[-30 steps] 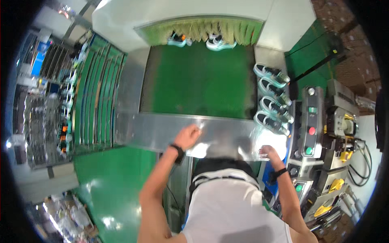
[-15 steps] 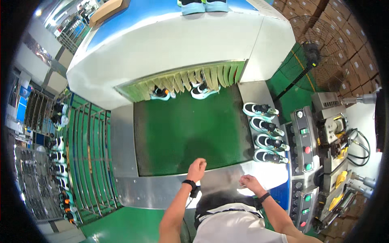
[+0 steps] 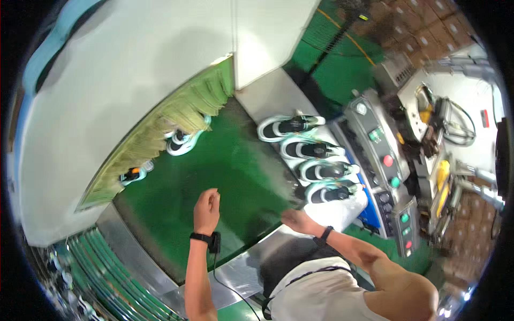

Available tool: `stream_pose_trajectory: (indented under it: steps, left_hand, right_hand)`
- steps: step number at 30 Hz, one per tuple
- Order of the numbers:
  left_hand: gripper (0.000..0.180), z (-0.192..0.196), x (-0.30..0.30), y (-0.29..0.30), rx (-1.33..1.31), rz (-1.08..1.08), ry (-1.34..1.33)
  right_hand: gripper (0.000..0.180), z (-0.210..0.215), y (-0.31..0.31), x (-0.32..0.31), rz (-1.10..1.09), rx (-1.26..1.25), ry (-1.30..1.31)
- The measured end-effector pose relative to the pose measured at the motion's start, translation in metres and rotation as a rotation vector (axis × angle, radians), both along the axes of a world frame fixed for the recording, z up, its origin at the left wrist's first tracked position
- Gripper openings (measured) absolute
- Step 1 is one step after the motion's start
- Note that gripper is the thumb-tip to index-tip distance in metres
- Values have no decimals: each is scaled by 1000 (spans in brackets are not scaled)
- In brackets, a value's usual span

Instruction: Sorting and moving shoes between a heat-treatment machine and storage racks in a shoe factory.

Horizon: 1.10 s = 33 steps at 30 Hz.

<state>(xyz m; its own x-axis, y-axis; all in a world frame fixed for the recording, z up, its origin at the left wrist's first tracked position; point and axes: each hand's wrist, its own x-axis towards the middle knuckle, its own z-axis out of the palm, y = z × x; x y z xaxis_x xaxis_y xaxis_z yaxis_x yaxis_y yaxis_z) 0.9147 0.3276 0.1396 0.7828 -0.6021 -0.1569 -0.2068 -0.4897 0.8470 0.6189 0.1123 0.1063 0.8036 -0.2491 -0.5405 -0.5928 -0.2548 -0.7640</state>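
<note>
My left hand point(image 3: 207, 211) hovers over the green conveyor belt point(image 3: 171, 214), its fingers curled loosely together with nothing seen in them. Nearer the belt's front right corner is my right hand point(image 3: 300, 221), curled and slightly blurred, with no object showing in it. Several sneakers, black and white with pale blue soles, stand in a row on the metal side ledge to the right; the closest to my right hand is the front sneaker point(image 3: 333, 192). At the far end of the belt, one sneaker point(image 3: 186, 142) and another with an orange patch point(image 3: 134, 174) are partly under a fringed curtain point(image 3: 160, 125).
A white machine housing point(image 3: 118, 96) rises behind the curtain. Control panels point(image 3: 380, 144) with coloured buttons stand on the right, beside machinery with yellow parts. At lower left is a metal tube rack point(image 3: 107, 273). A cable point(image 3: 225, 286) hangs from my left wrist.
The view has turned to the right and come closer to the ledge sneakers. Both hands now reach farther over the belt, still curled. Nothing has visibly been picked up.
</note>
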Motion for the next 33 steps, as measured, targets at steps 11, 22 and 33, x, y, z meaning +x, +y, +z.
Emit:
stream_pose_trajectory:
  steps: [11,22,33]
  left_hand:
    - [21,26,-243,37,122,-141,335]
    - [28,34,-276,81,142,163,276]
    - [33,30,-309,134,195,384,426]
  right_hand:
    - [34,88,-94,-84,-290,-102,-145]
    - [31,69,-49,-68,62,-75,-198]
    - [32,49,-84,315,428,-656,-647]
